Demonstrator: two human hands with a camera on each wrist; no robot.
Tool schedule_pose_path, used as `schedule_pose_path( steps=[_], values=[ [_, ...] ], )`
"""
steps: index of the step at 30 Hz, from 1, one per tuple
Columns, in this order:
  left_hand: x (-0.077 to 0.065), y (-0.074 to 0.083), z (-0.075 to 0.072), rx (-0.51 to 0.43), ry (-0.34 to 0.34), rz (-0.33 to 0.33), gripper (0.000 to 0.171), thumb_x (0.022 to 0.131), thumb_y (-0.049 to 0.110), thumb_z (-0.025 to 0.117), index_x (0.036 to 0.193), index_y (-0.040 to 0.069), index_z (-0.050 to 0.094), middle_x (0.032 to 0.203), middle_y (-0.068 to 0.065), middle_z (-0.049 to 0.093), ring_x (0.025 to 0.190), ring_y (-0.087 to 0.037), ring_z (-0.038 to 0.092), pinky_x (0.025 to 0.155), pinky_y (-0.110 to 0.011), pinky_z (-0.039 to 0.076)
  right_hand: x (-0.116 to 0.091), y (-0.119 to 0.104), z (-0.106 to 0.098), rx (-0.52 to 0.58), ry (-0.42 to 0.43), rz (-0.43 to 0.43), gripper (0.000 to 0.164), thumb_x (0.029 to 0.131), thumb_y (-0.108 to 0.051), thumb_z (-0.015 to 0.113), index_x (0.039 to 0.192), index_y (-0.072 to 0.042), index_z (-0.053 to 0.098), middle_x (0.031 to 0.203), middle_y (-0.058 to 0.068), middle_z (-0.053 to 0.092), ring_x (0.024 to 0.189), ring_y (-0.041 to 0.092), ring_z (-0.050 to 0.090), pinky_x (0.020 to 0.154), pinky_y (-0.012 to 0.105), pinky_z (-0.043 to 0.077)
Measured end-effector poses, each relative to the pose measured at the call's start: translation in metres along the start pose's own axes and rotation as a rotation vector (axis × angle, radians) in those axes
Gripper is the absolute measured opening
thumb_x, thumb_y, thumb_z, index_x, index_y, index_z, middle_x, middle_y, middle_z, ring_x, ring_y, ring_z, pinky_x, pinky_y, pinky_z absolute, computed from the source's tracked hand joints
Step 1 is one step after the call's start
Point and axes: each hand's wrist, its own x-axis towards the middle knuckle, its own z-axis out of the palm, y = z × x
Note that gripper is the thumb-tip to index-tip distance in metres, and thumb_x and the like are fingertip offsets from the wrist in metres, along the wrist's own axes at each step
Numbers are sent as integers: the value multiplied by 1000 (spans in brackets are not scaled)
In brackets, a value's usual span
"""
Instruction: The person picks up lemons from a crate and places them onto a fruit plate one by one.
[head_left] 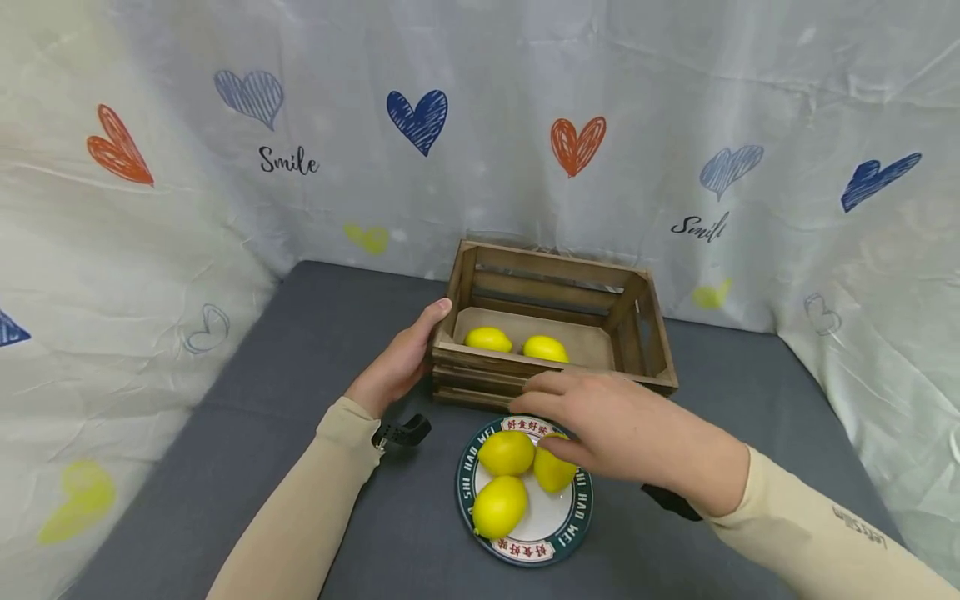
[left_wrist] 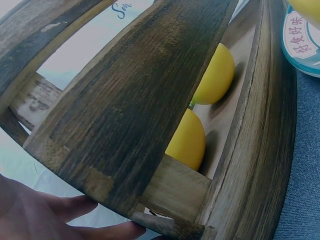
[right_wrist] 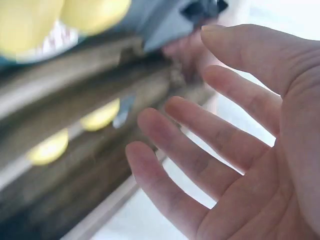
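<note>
3 lemons (head_left: 507, 453) lie near the right fingers (head_left: 542, 405).

Curtain (head_left: 495, 50): black script "Smile" at left; second at right, creased, last letters distorted; left wrist view catches "Sm". Plate (head_left: 586, 500): red "好食好味" on top label, similar characters at bottom; pale "SHI HAO WEI" on left rim, "HAO WEI" on right. Right sleeve (head_left: 787, 521): dark "Let's Slim", upside down.

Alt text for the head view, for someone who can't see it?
A person's right hand hovers near a plate of three lemons, while the left hand touches a wooden crate with two more lemons inside.
</note>
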Motion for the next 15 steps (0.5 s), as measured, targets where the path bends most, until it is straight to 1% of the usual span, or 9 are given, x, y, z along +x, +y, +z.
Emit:
schedule_pose_path(
  steps=[3,6,9,11,15],
  values=[
    [1,-3,1,-7,-13,6,90,105,75,36,176,26,11,179,-17,22,160,-41,35,131,-66,28,3,14,-12,6,19,16,41,101,-28,80,140,-24,70,135,-7,70,105,12,72,88,35,64],
    [1,-4,2,-11,-7,1,90,105,75,38,176,26,12,179,-16,23,160,-41,35,132,-66,27,8,24,-23,22,17,21,41,101,-27,79,141,-23,70,135,-5,71,106,13,73,90,37,64],
    [0,-3,2,-16,4,-9,91,104,76,40,175,26,15,178,-16,24,160,-40,36,132,-65,28,16,32,-32,16,20,25,42,101,-27,80,141,-24,70,131,-5,72,106,15,73,90,38,64],
    [0,-3,1,-14,11,-15,92,103,77,41,175,24,17,177,-16,27,158,-40,38,132,-64,29,21,36,-38,14,19,43,42,100,-27,81,140,-27,71,130,-6,73,106,14,73,91,38,64],
    [0,-1,1,-1,11,-23,95,102,78,41,175,20,18,177,-16,27,158,-39,38,131,-64,29,32,48,-48,13,4,104,42,98,-26,82,139,-28,71,133,-7,73,113,16,72,98,42,63]
  ],
)
